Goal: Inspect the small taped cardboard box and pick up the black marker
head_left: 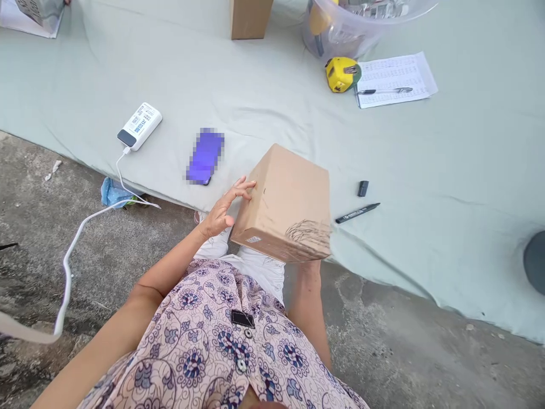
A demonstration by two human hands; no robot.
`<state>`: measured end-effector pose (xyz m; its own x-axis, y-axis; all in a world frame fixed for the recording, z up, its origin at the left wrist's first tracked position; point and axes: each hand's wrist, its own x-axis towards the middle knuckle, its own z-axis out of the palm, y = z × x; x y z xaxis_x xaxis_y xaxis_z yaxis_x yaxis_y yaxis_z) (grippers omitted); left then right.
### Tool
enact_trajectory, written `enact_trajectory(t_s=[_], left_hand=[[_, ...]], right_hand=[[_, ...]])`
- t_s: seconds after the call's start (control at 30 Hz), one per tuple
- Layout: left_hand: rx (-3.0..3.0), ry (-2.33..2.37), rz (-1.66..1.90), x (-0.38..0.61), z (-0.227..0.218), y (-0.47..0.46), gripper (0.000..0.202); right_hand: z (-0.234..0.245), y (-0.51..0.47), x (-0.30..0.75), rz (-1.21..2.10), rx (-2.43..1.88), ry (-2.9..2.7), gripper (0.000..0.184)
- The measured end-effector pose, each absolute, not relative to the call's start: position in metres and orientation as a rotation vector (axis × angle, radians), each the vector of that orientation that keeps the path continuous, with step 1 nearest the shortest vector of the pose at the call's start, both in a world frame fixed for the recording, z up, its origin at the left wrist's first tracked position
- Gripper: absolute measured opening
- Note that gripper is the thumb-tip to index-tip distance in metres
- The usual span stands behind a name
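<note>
A scuffed cardboard box (283, 201) is grasped between the left hand (220, 211), fingers spread on its side, and the right hand (307, 271) beneath; a black marker (356, 213) lies right of the grip.

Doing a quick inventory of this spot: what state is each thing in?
Box: closed, held up, tilted, scribbled on one face
Left hand: fingers spread against the box's side
Right hand: under the box, mostly hidden
Marker: lying down, cap off beside it
Power bank: cable plugged in
Phone: lying flat, screen blurred
Pen: lying on paper
</note>
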<state>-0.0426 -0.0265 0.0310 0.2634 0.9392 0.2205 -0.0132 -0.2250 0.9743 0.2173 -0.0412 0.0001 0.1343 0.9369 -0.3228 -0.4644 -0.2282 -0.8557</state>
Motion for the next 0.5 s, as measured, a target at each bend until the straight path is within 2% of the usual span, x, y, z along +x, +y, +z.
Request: enact_trajectory(t_s=[0.13, 0.27, 0.5], left_hand=[[1.428, 0.983, 1.185, -0.040, 0.032, -0.033, 0.090], [1.427, 1.086, 1.214, -0.041, 0.034, -0.032, 0.101], [1.660, 1.162, 1.271, -0.034, 0.063, -0.042, 0.103]], right_hand=[[0.011, -0.043, 0.215, 1.393, -1.177, -0.656, 0.070], [0.023, -0.047, 0.209, 1.311, -1.215, -0.809, 0.087], [0.057, -0.056, 0.209, 1.192, -1.142, -0.929, 0.082]])
